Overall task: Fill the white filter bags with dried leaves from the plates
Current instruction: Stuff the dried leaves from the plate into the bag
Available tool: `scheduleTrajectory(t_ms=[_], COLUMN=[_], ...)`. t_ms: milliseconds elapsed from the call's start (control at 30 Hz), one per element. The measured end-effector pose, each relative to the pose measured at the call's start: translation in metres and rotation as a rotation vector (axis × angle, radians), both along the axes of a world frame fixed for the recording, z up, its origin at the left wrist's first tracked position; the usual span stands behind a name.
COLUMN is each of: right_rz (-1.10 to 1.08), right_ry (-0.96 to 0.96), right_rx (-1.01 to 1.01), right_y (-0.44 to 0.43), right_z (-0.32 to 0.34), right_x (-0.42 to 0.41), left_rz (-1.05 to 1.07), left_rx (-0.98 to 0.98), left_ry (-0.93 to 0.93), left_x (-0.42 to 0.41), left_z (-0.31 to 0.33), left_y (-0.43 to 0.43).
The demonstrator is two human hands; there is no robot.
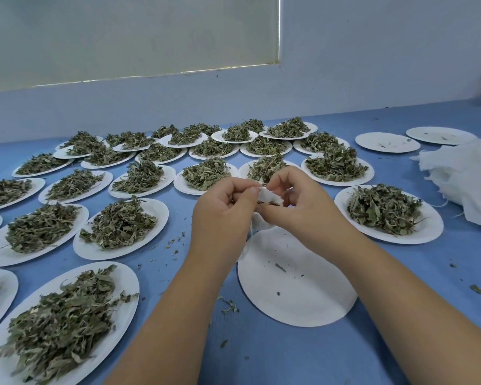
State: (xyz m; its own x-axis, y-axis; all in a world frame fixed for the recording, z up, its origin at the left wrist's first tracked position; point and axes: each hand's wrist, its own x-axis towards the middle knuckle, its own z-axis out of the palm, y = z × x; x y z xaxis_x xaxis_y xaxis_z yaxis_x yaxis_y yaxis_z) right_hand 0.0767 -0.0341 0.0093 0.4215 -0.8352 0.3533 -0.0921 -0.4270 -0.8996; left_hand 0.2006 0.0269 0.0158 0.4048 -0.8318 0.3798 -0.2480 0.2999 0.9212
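Both hands hold one small white filter bag (270, 196) above the blue table. My left hand (222, 215) pinches its left edge, and my right hand (297, 201) pinches its right edge. Dark leaf bits show at the bag's mouth, and most of the bag is hidden between my fingers. Directly below lies a nearly bare white plate (295, 284) with only crumbs on it. A plate heaped with dried leaves (386, 209) sits just right of my hands. More heaped plates (120, 220) fill the table to the left and behind.
A pile of loose white filter bags (467, 179) lies at the right edge. Two plates holding only crumbs (388, 142) stand at the back right. Leaf crumbs (229, 305) are scattered on the blue table (261, 357). A pale wall rises close behind the plates.
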Motion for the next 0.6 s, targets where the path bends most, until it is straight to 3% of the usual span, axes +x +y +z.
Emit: scheduleTrajectory(t_ms=[333, 600], right_rz=[-0.095, 0.241], right_ry=[0.191, 0.082], right_rx=[-0.021, 0.175], right_y=[0.001, 0.007], right_z=[-0.002, 0.008], right_x=[0.000, -0.014], left_rz=[-0.106, -0.015], left_rx=[0.009, -0.026], left_ry=[-0.117, -0.055], left_x=[-0.008, -0.006], left_z=[-0.001, 0.001], left_y=[0.005, 0.006])
